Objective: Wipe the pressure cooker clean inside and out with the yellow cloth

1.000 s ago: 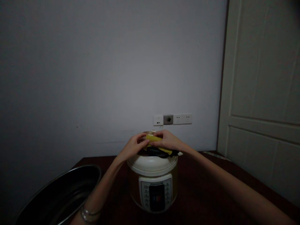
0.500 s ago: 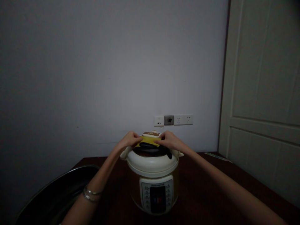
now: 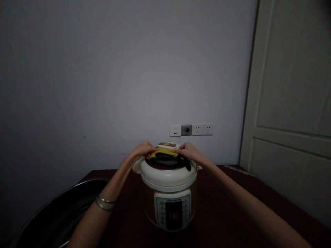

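Observation:
A white and brown electric pressure cooker [image 3: 168,179] stands upright, its control panel facing me. On its lid lies a soft yellow cloth-like piece [image 3: 165,151], with dark, elongated black parts [image 3: 165,160] along its near side; the dim light hides exactly what it is. My left hand [image 3: 144,148] pinches the left edge of the yellow piece between thumb and fingers. At the opposite edge my right hand [image 3: 190,151] is closed the same way, thumb and fingertips on the yellow. Behind the piece, the lid's brown-topped handle [image 3: 167,145] shows between my hands.
A large dark pan or basin [image 3: 64,196] sits at the lower left, beside my left forearm. The cooker rests on a dark red table [image 3: 219,203]. Wall sockets [image 3: 191,130] are behind it, and a pale panelled door [image 3: 292,103] stands at the right.
The black parts on the lid have spread and shifted slightly, with more of them showing near my right hand. Both hands stay at the yellow piece; the view has tilted a little.

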Action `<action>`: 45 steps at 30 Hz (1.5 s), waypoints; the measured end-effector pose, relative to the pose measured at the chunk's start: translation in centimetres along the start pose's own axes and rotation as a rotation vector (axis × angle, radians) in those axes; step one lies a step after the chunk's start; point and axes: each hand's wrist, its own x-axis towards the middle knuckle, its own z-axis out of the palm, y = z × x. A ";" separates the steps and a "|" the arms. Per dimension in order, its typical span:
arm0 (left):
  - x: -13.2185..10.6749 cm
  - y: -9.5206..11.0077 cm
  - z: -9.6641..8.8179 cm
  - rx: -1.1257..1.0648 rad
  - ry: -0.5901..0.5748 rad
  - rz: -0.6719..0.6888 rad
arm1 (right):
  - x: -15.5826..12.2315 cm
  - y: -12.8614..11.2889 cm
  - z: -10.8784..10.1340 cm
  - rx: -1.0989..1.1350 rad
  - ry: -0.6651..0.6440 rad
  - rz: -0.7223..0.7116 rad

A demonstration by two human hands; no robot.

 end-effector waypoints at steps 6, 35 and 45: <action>-1.1 1.2 1.2 0.095 0.024 0.036 | 0.1 1.4 -0.8 0.042 0.012 -0.043; -2.7 1.9 4.1 0.316 0.189 0.168 | 3.5 1.3 -2.5 0.161 -0.032 -0.037; -5.0 0.4 0.5 -0.109 0.257 0.181 | -2.3 -1.8 -1.2 0.500 0.067 -0.166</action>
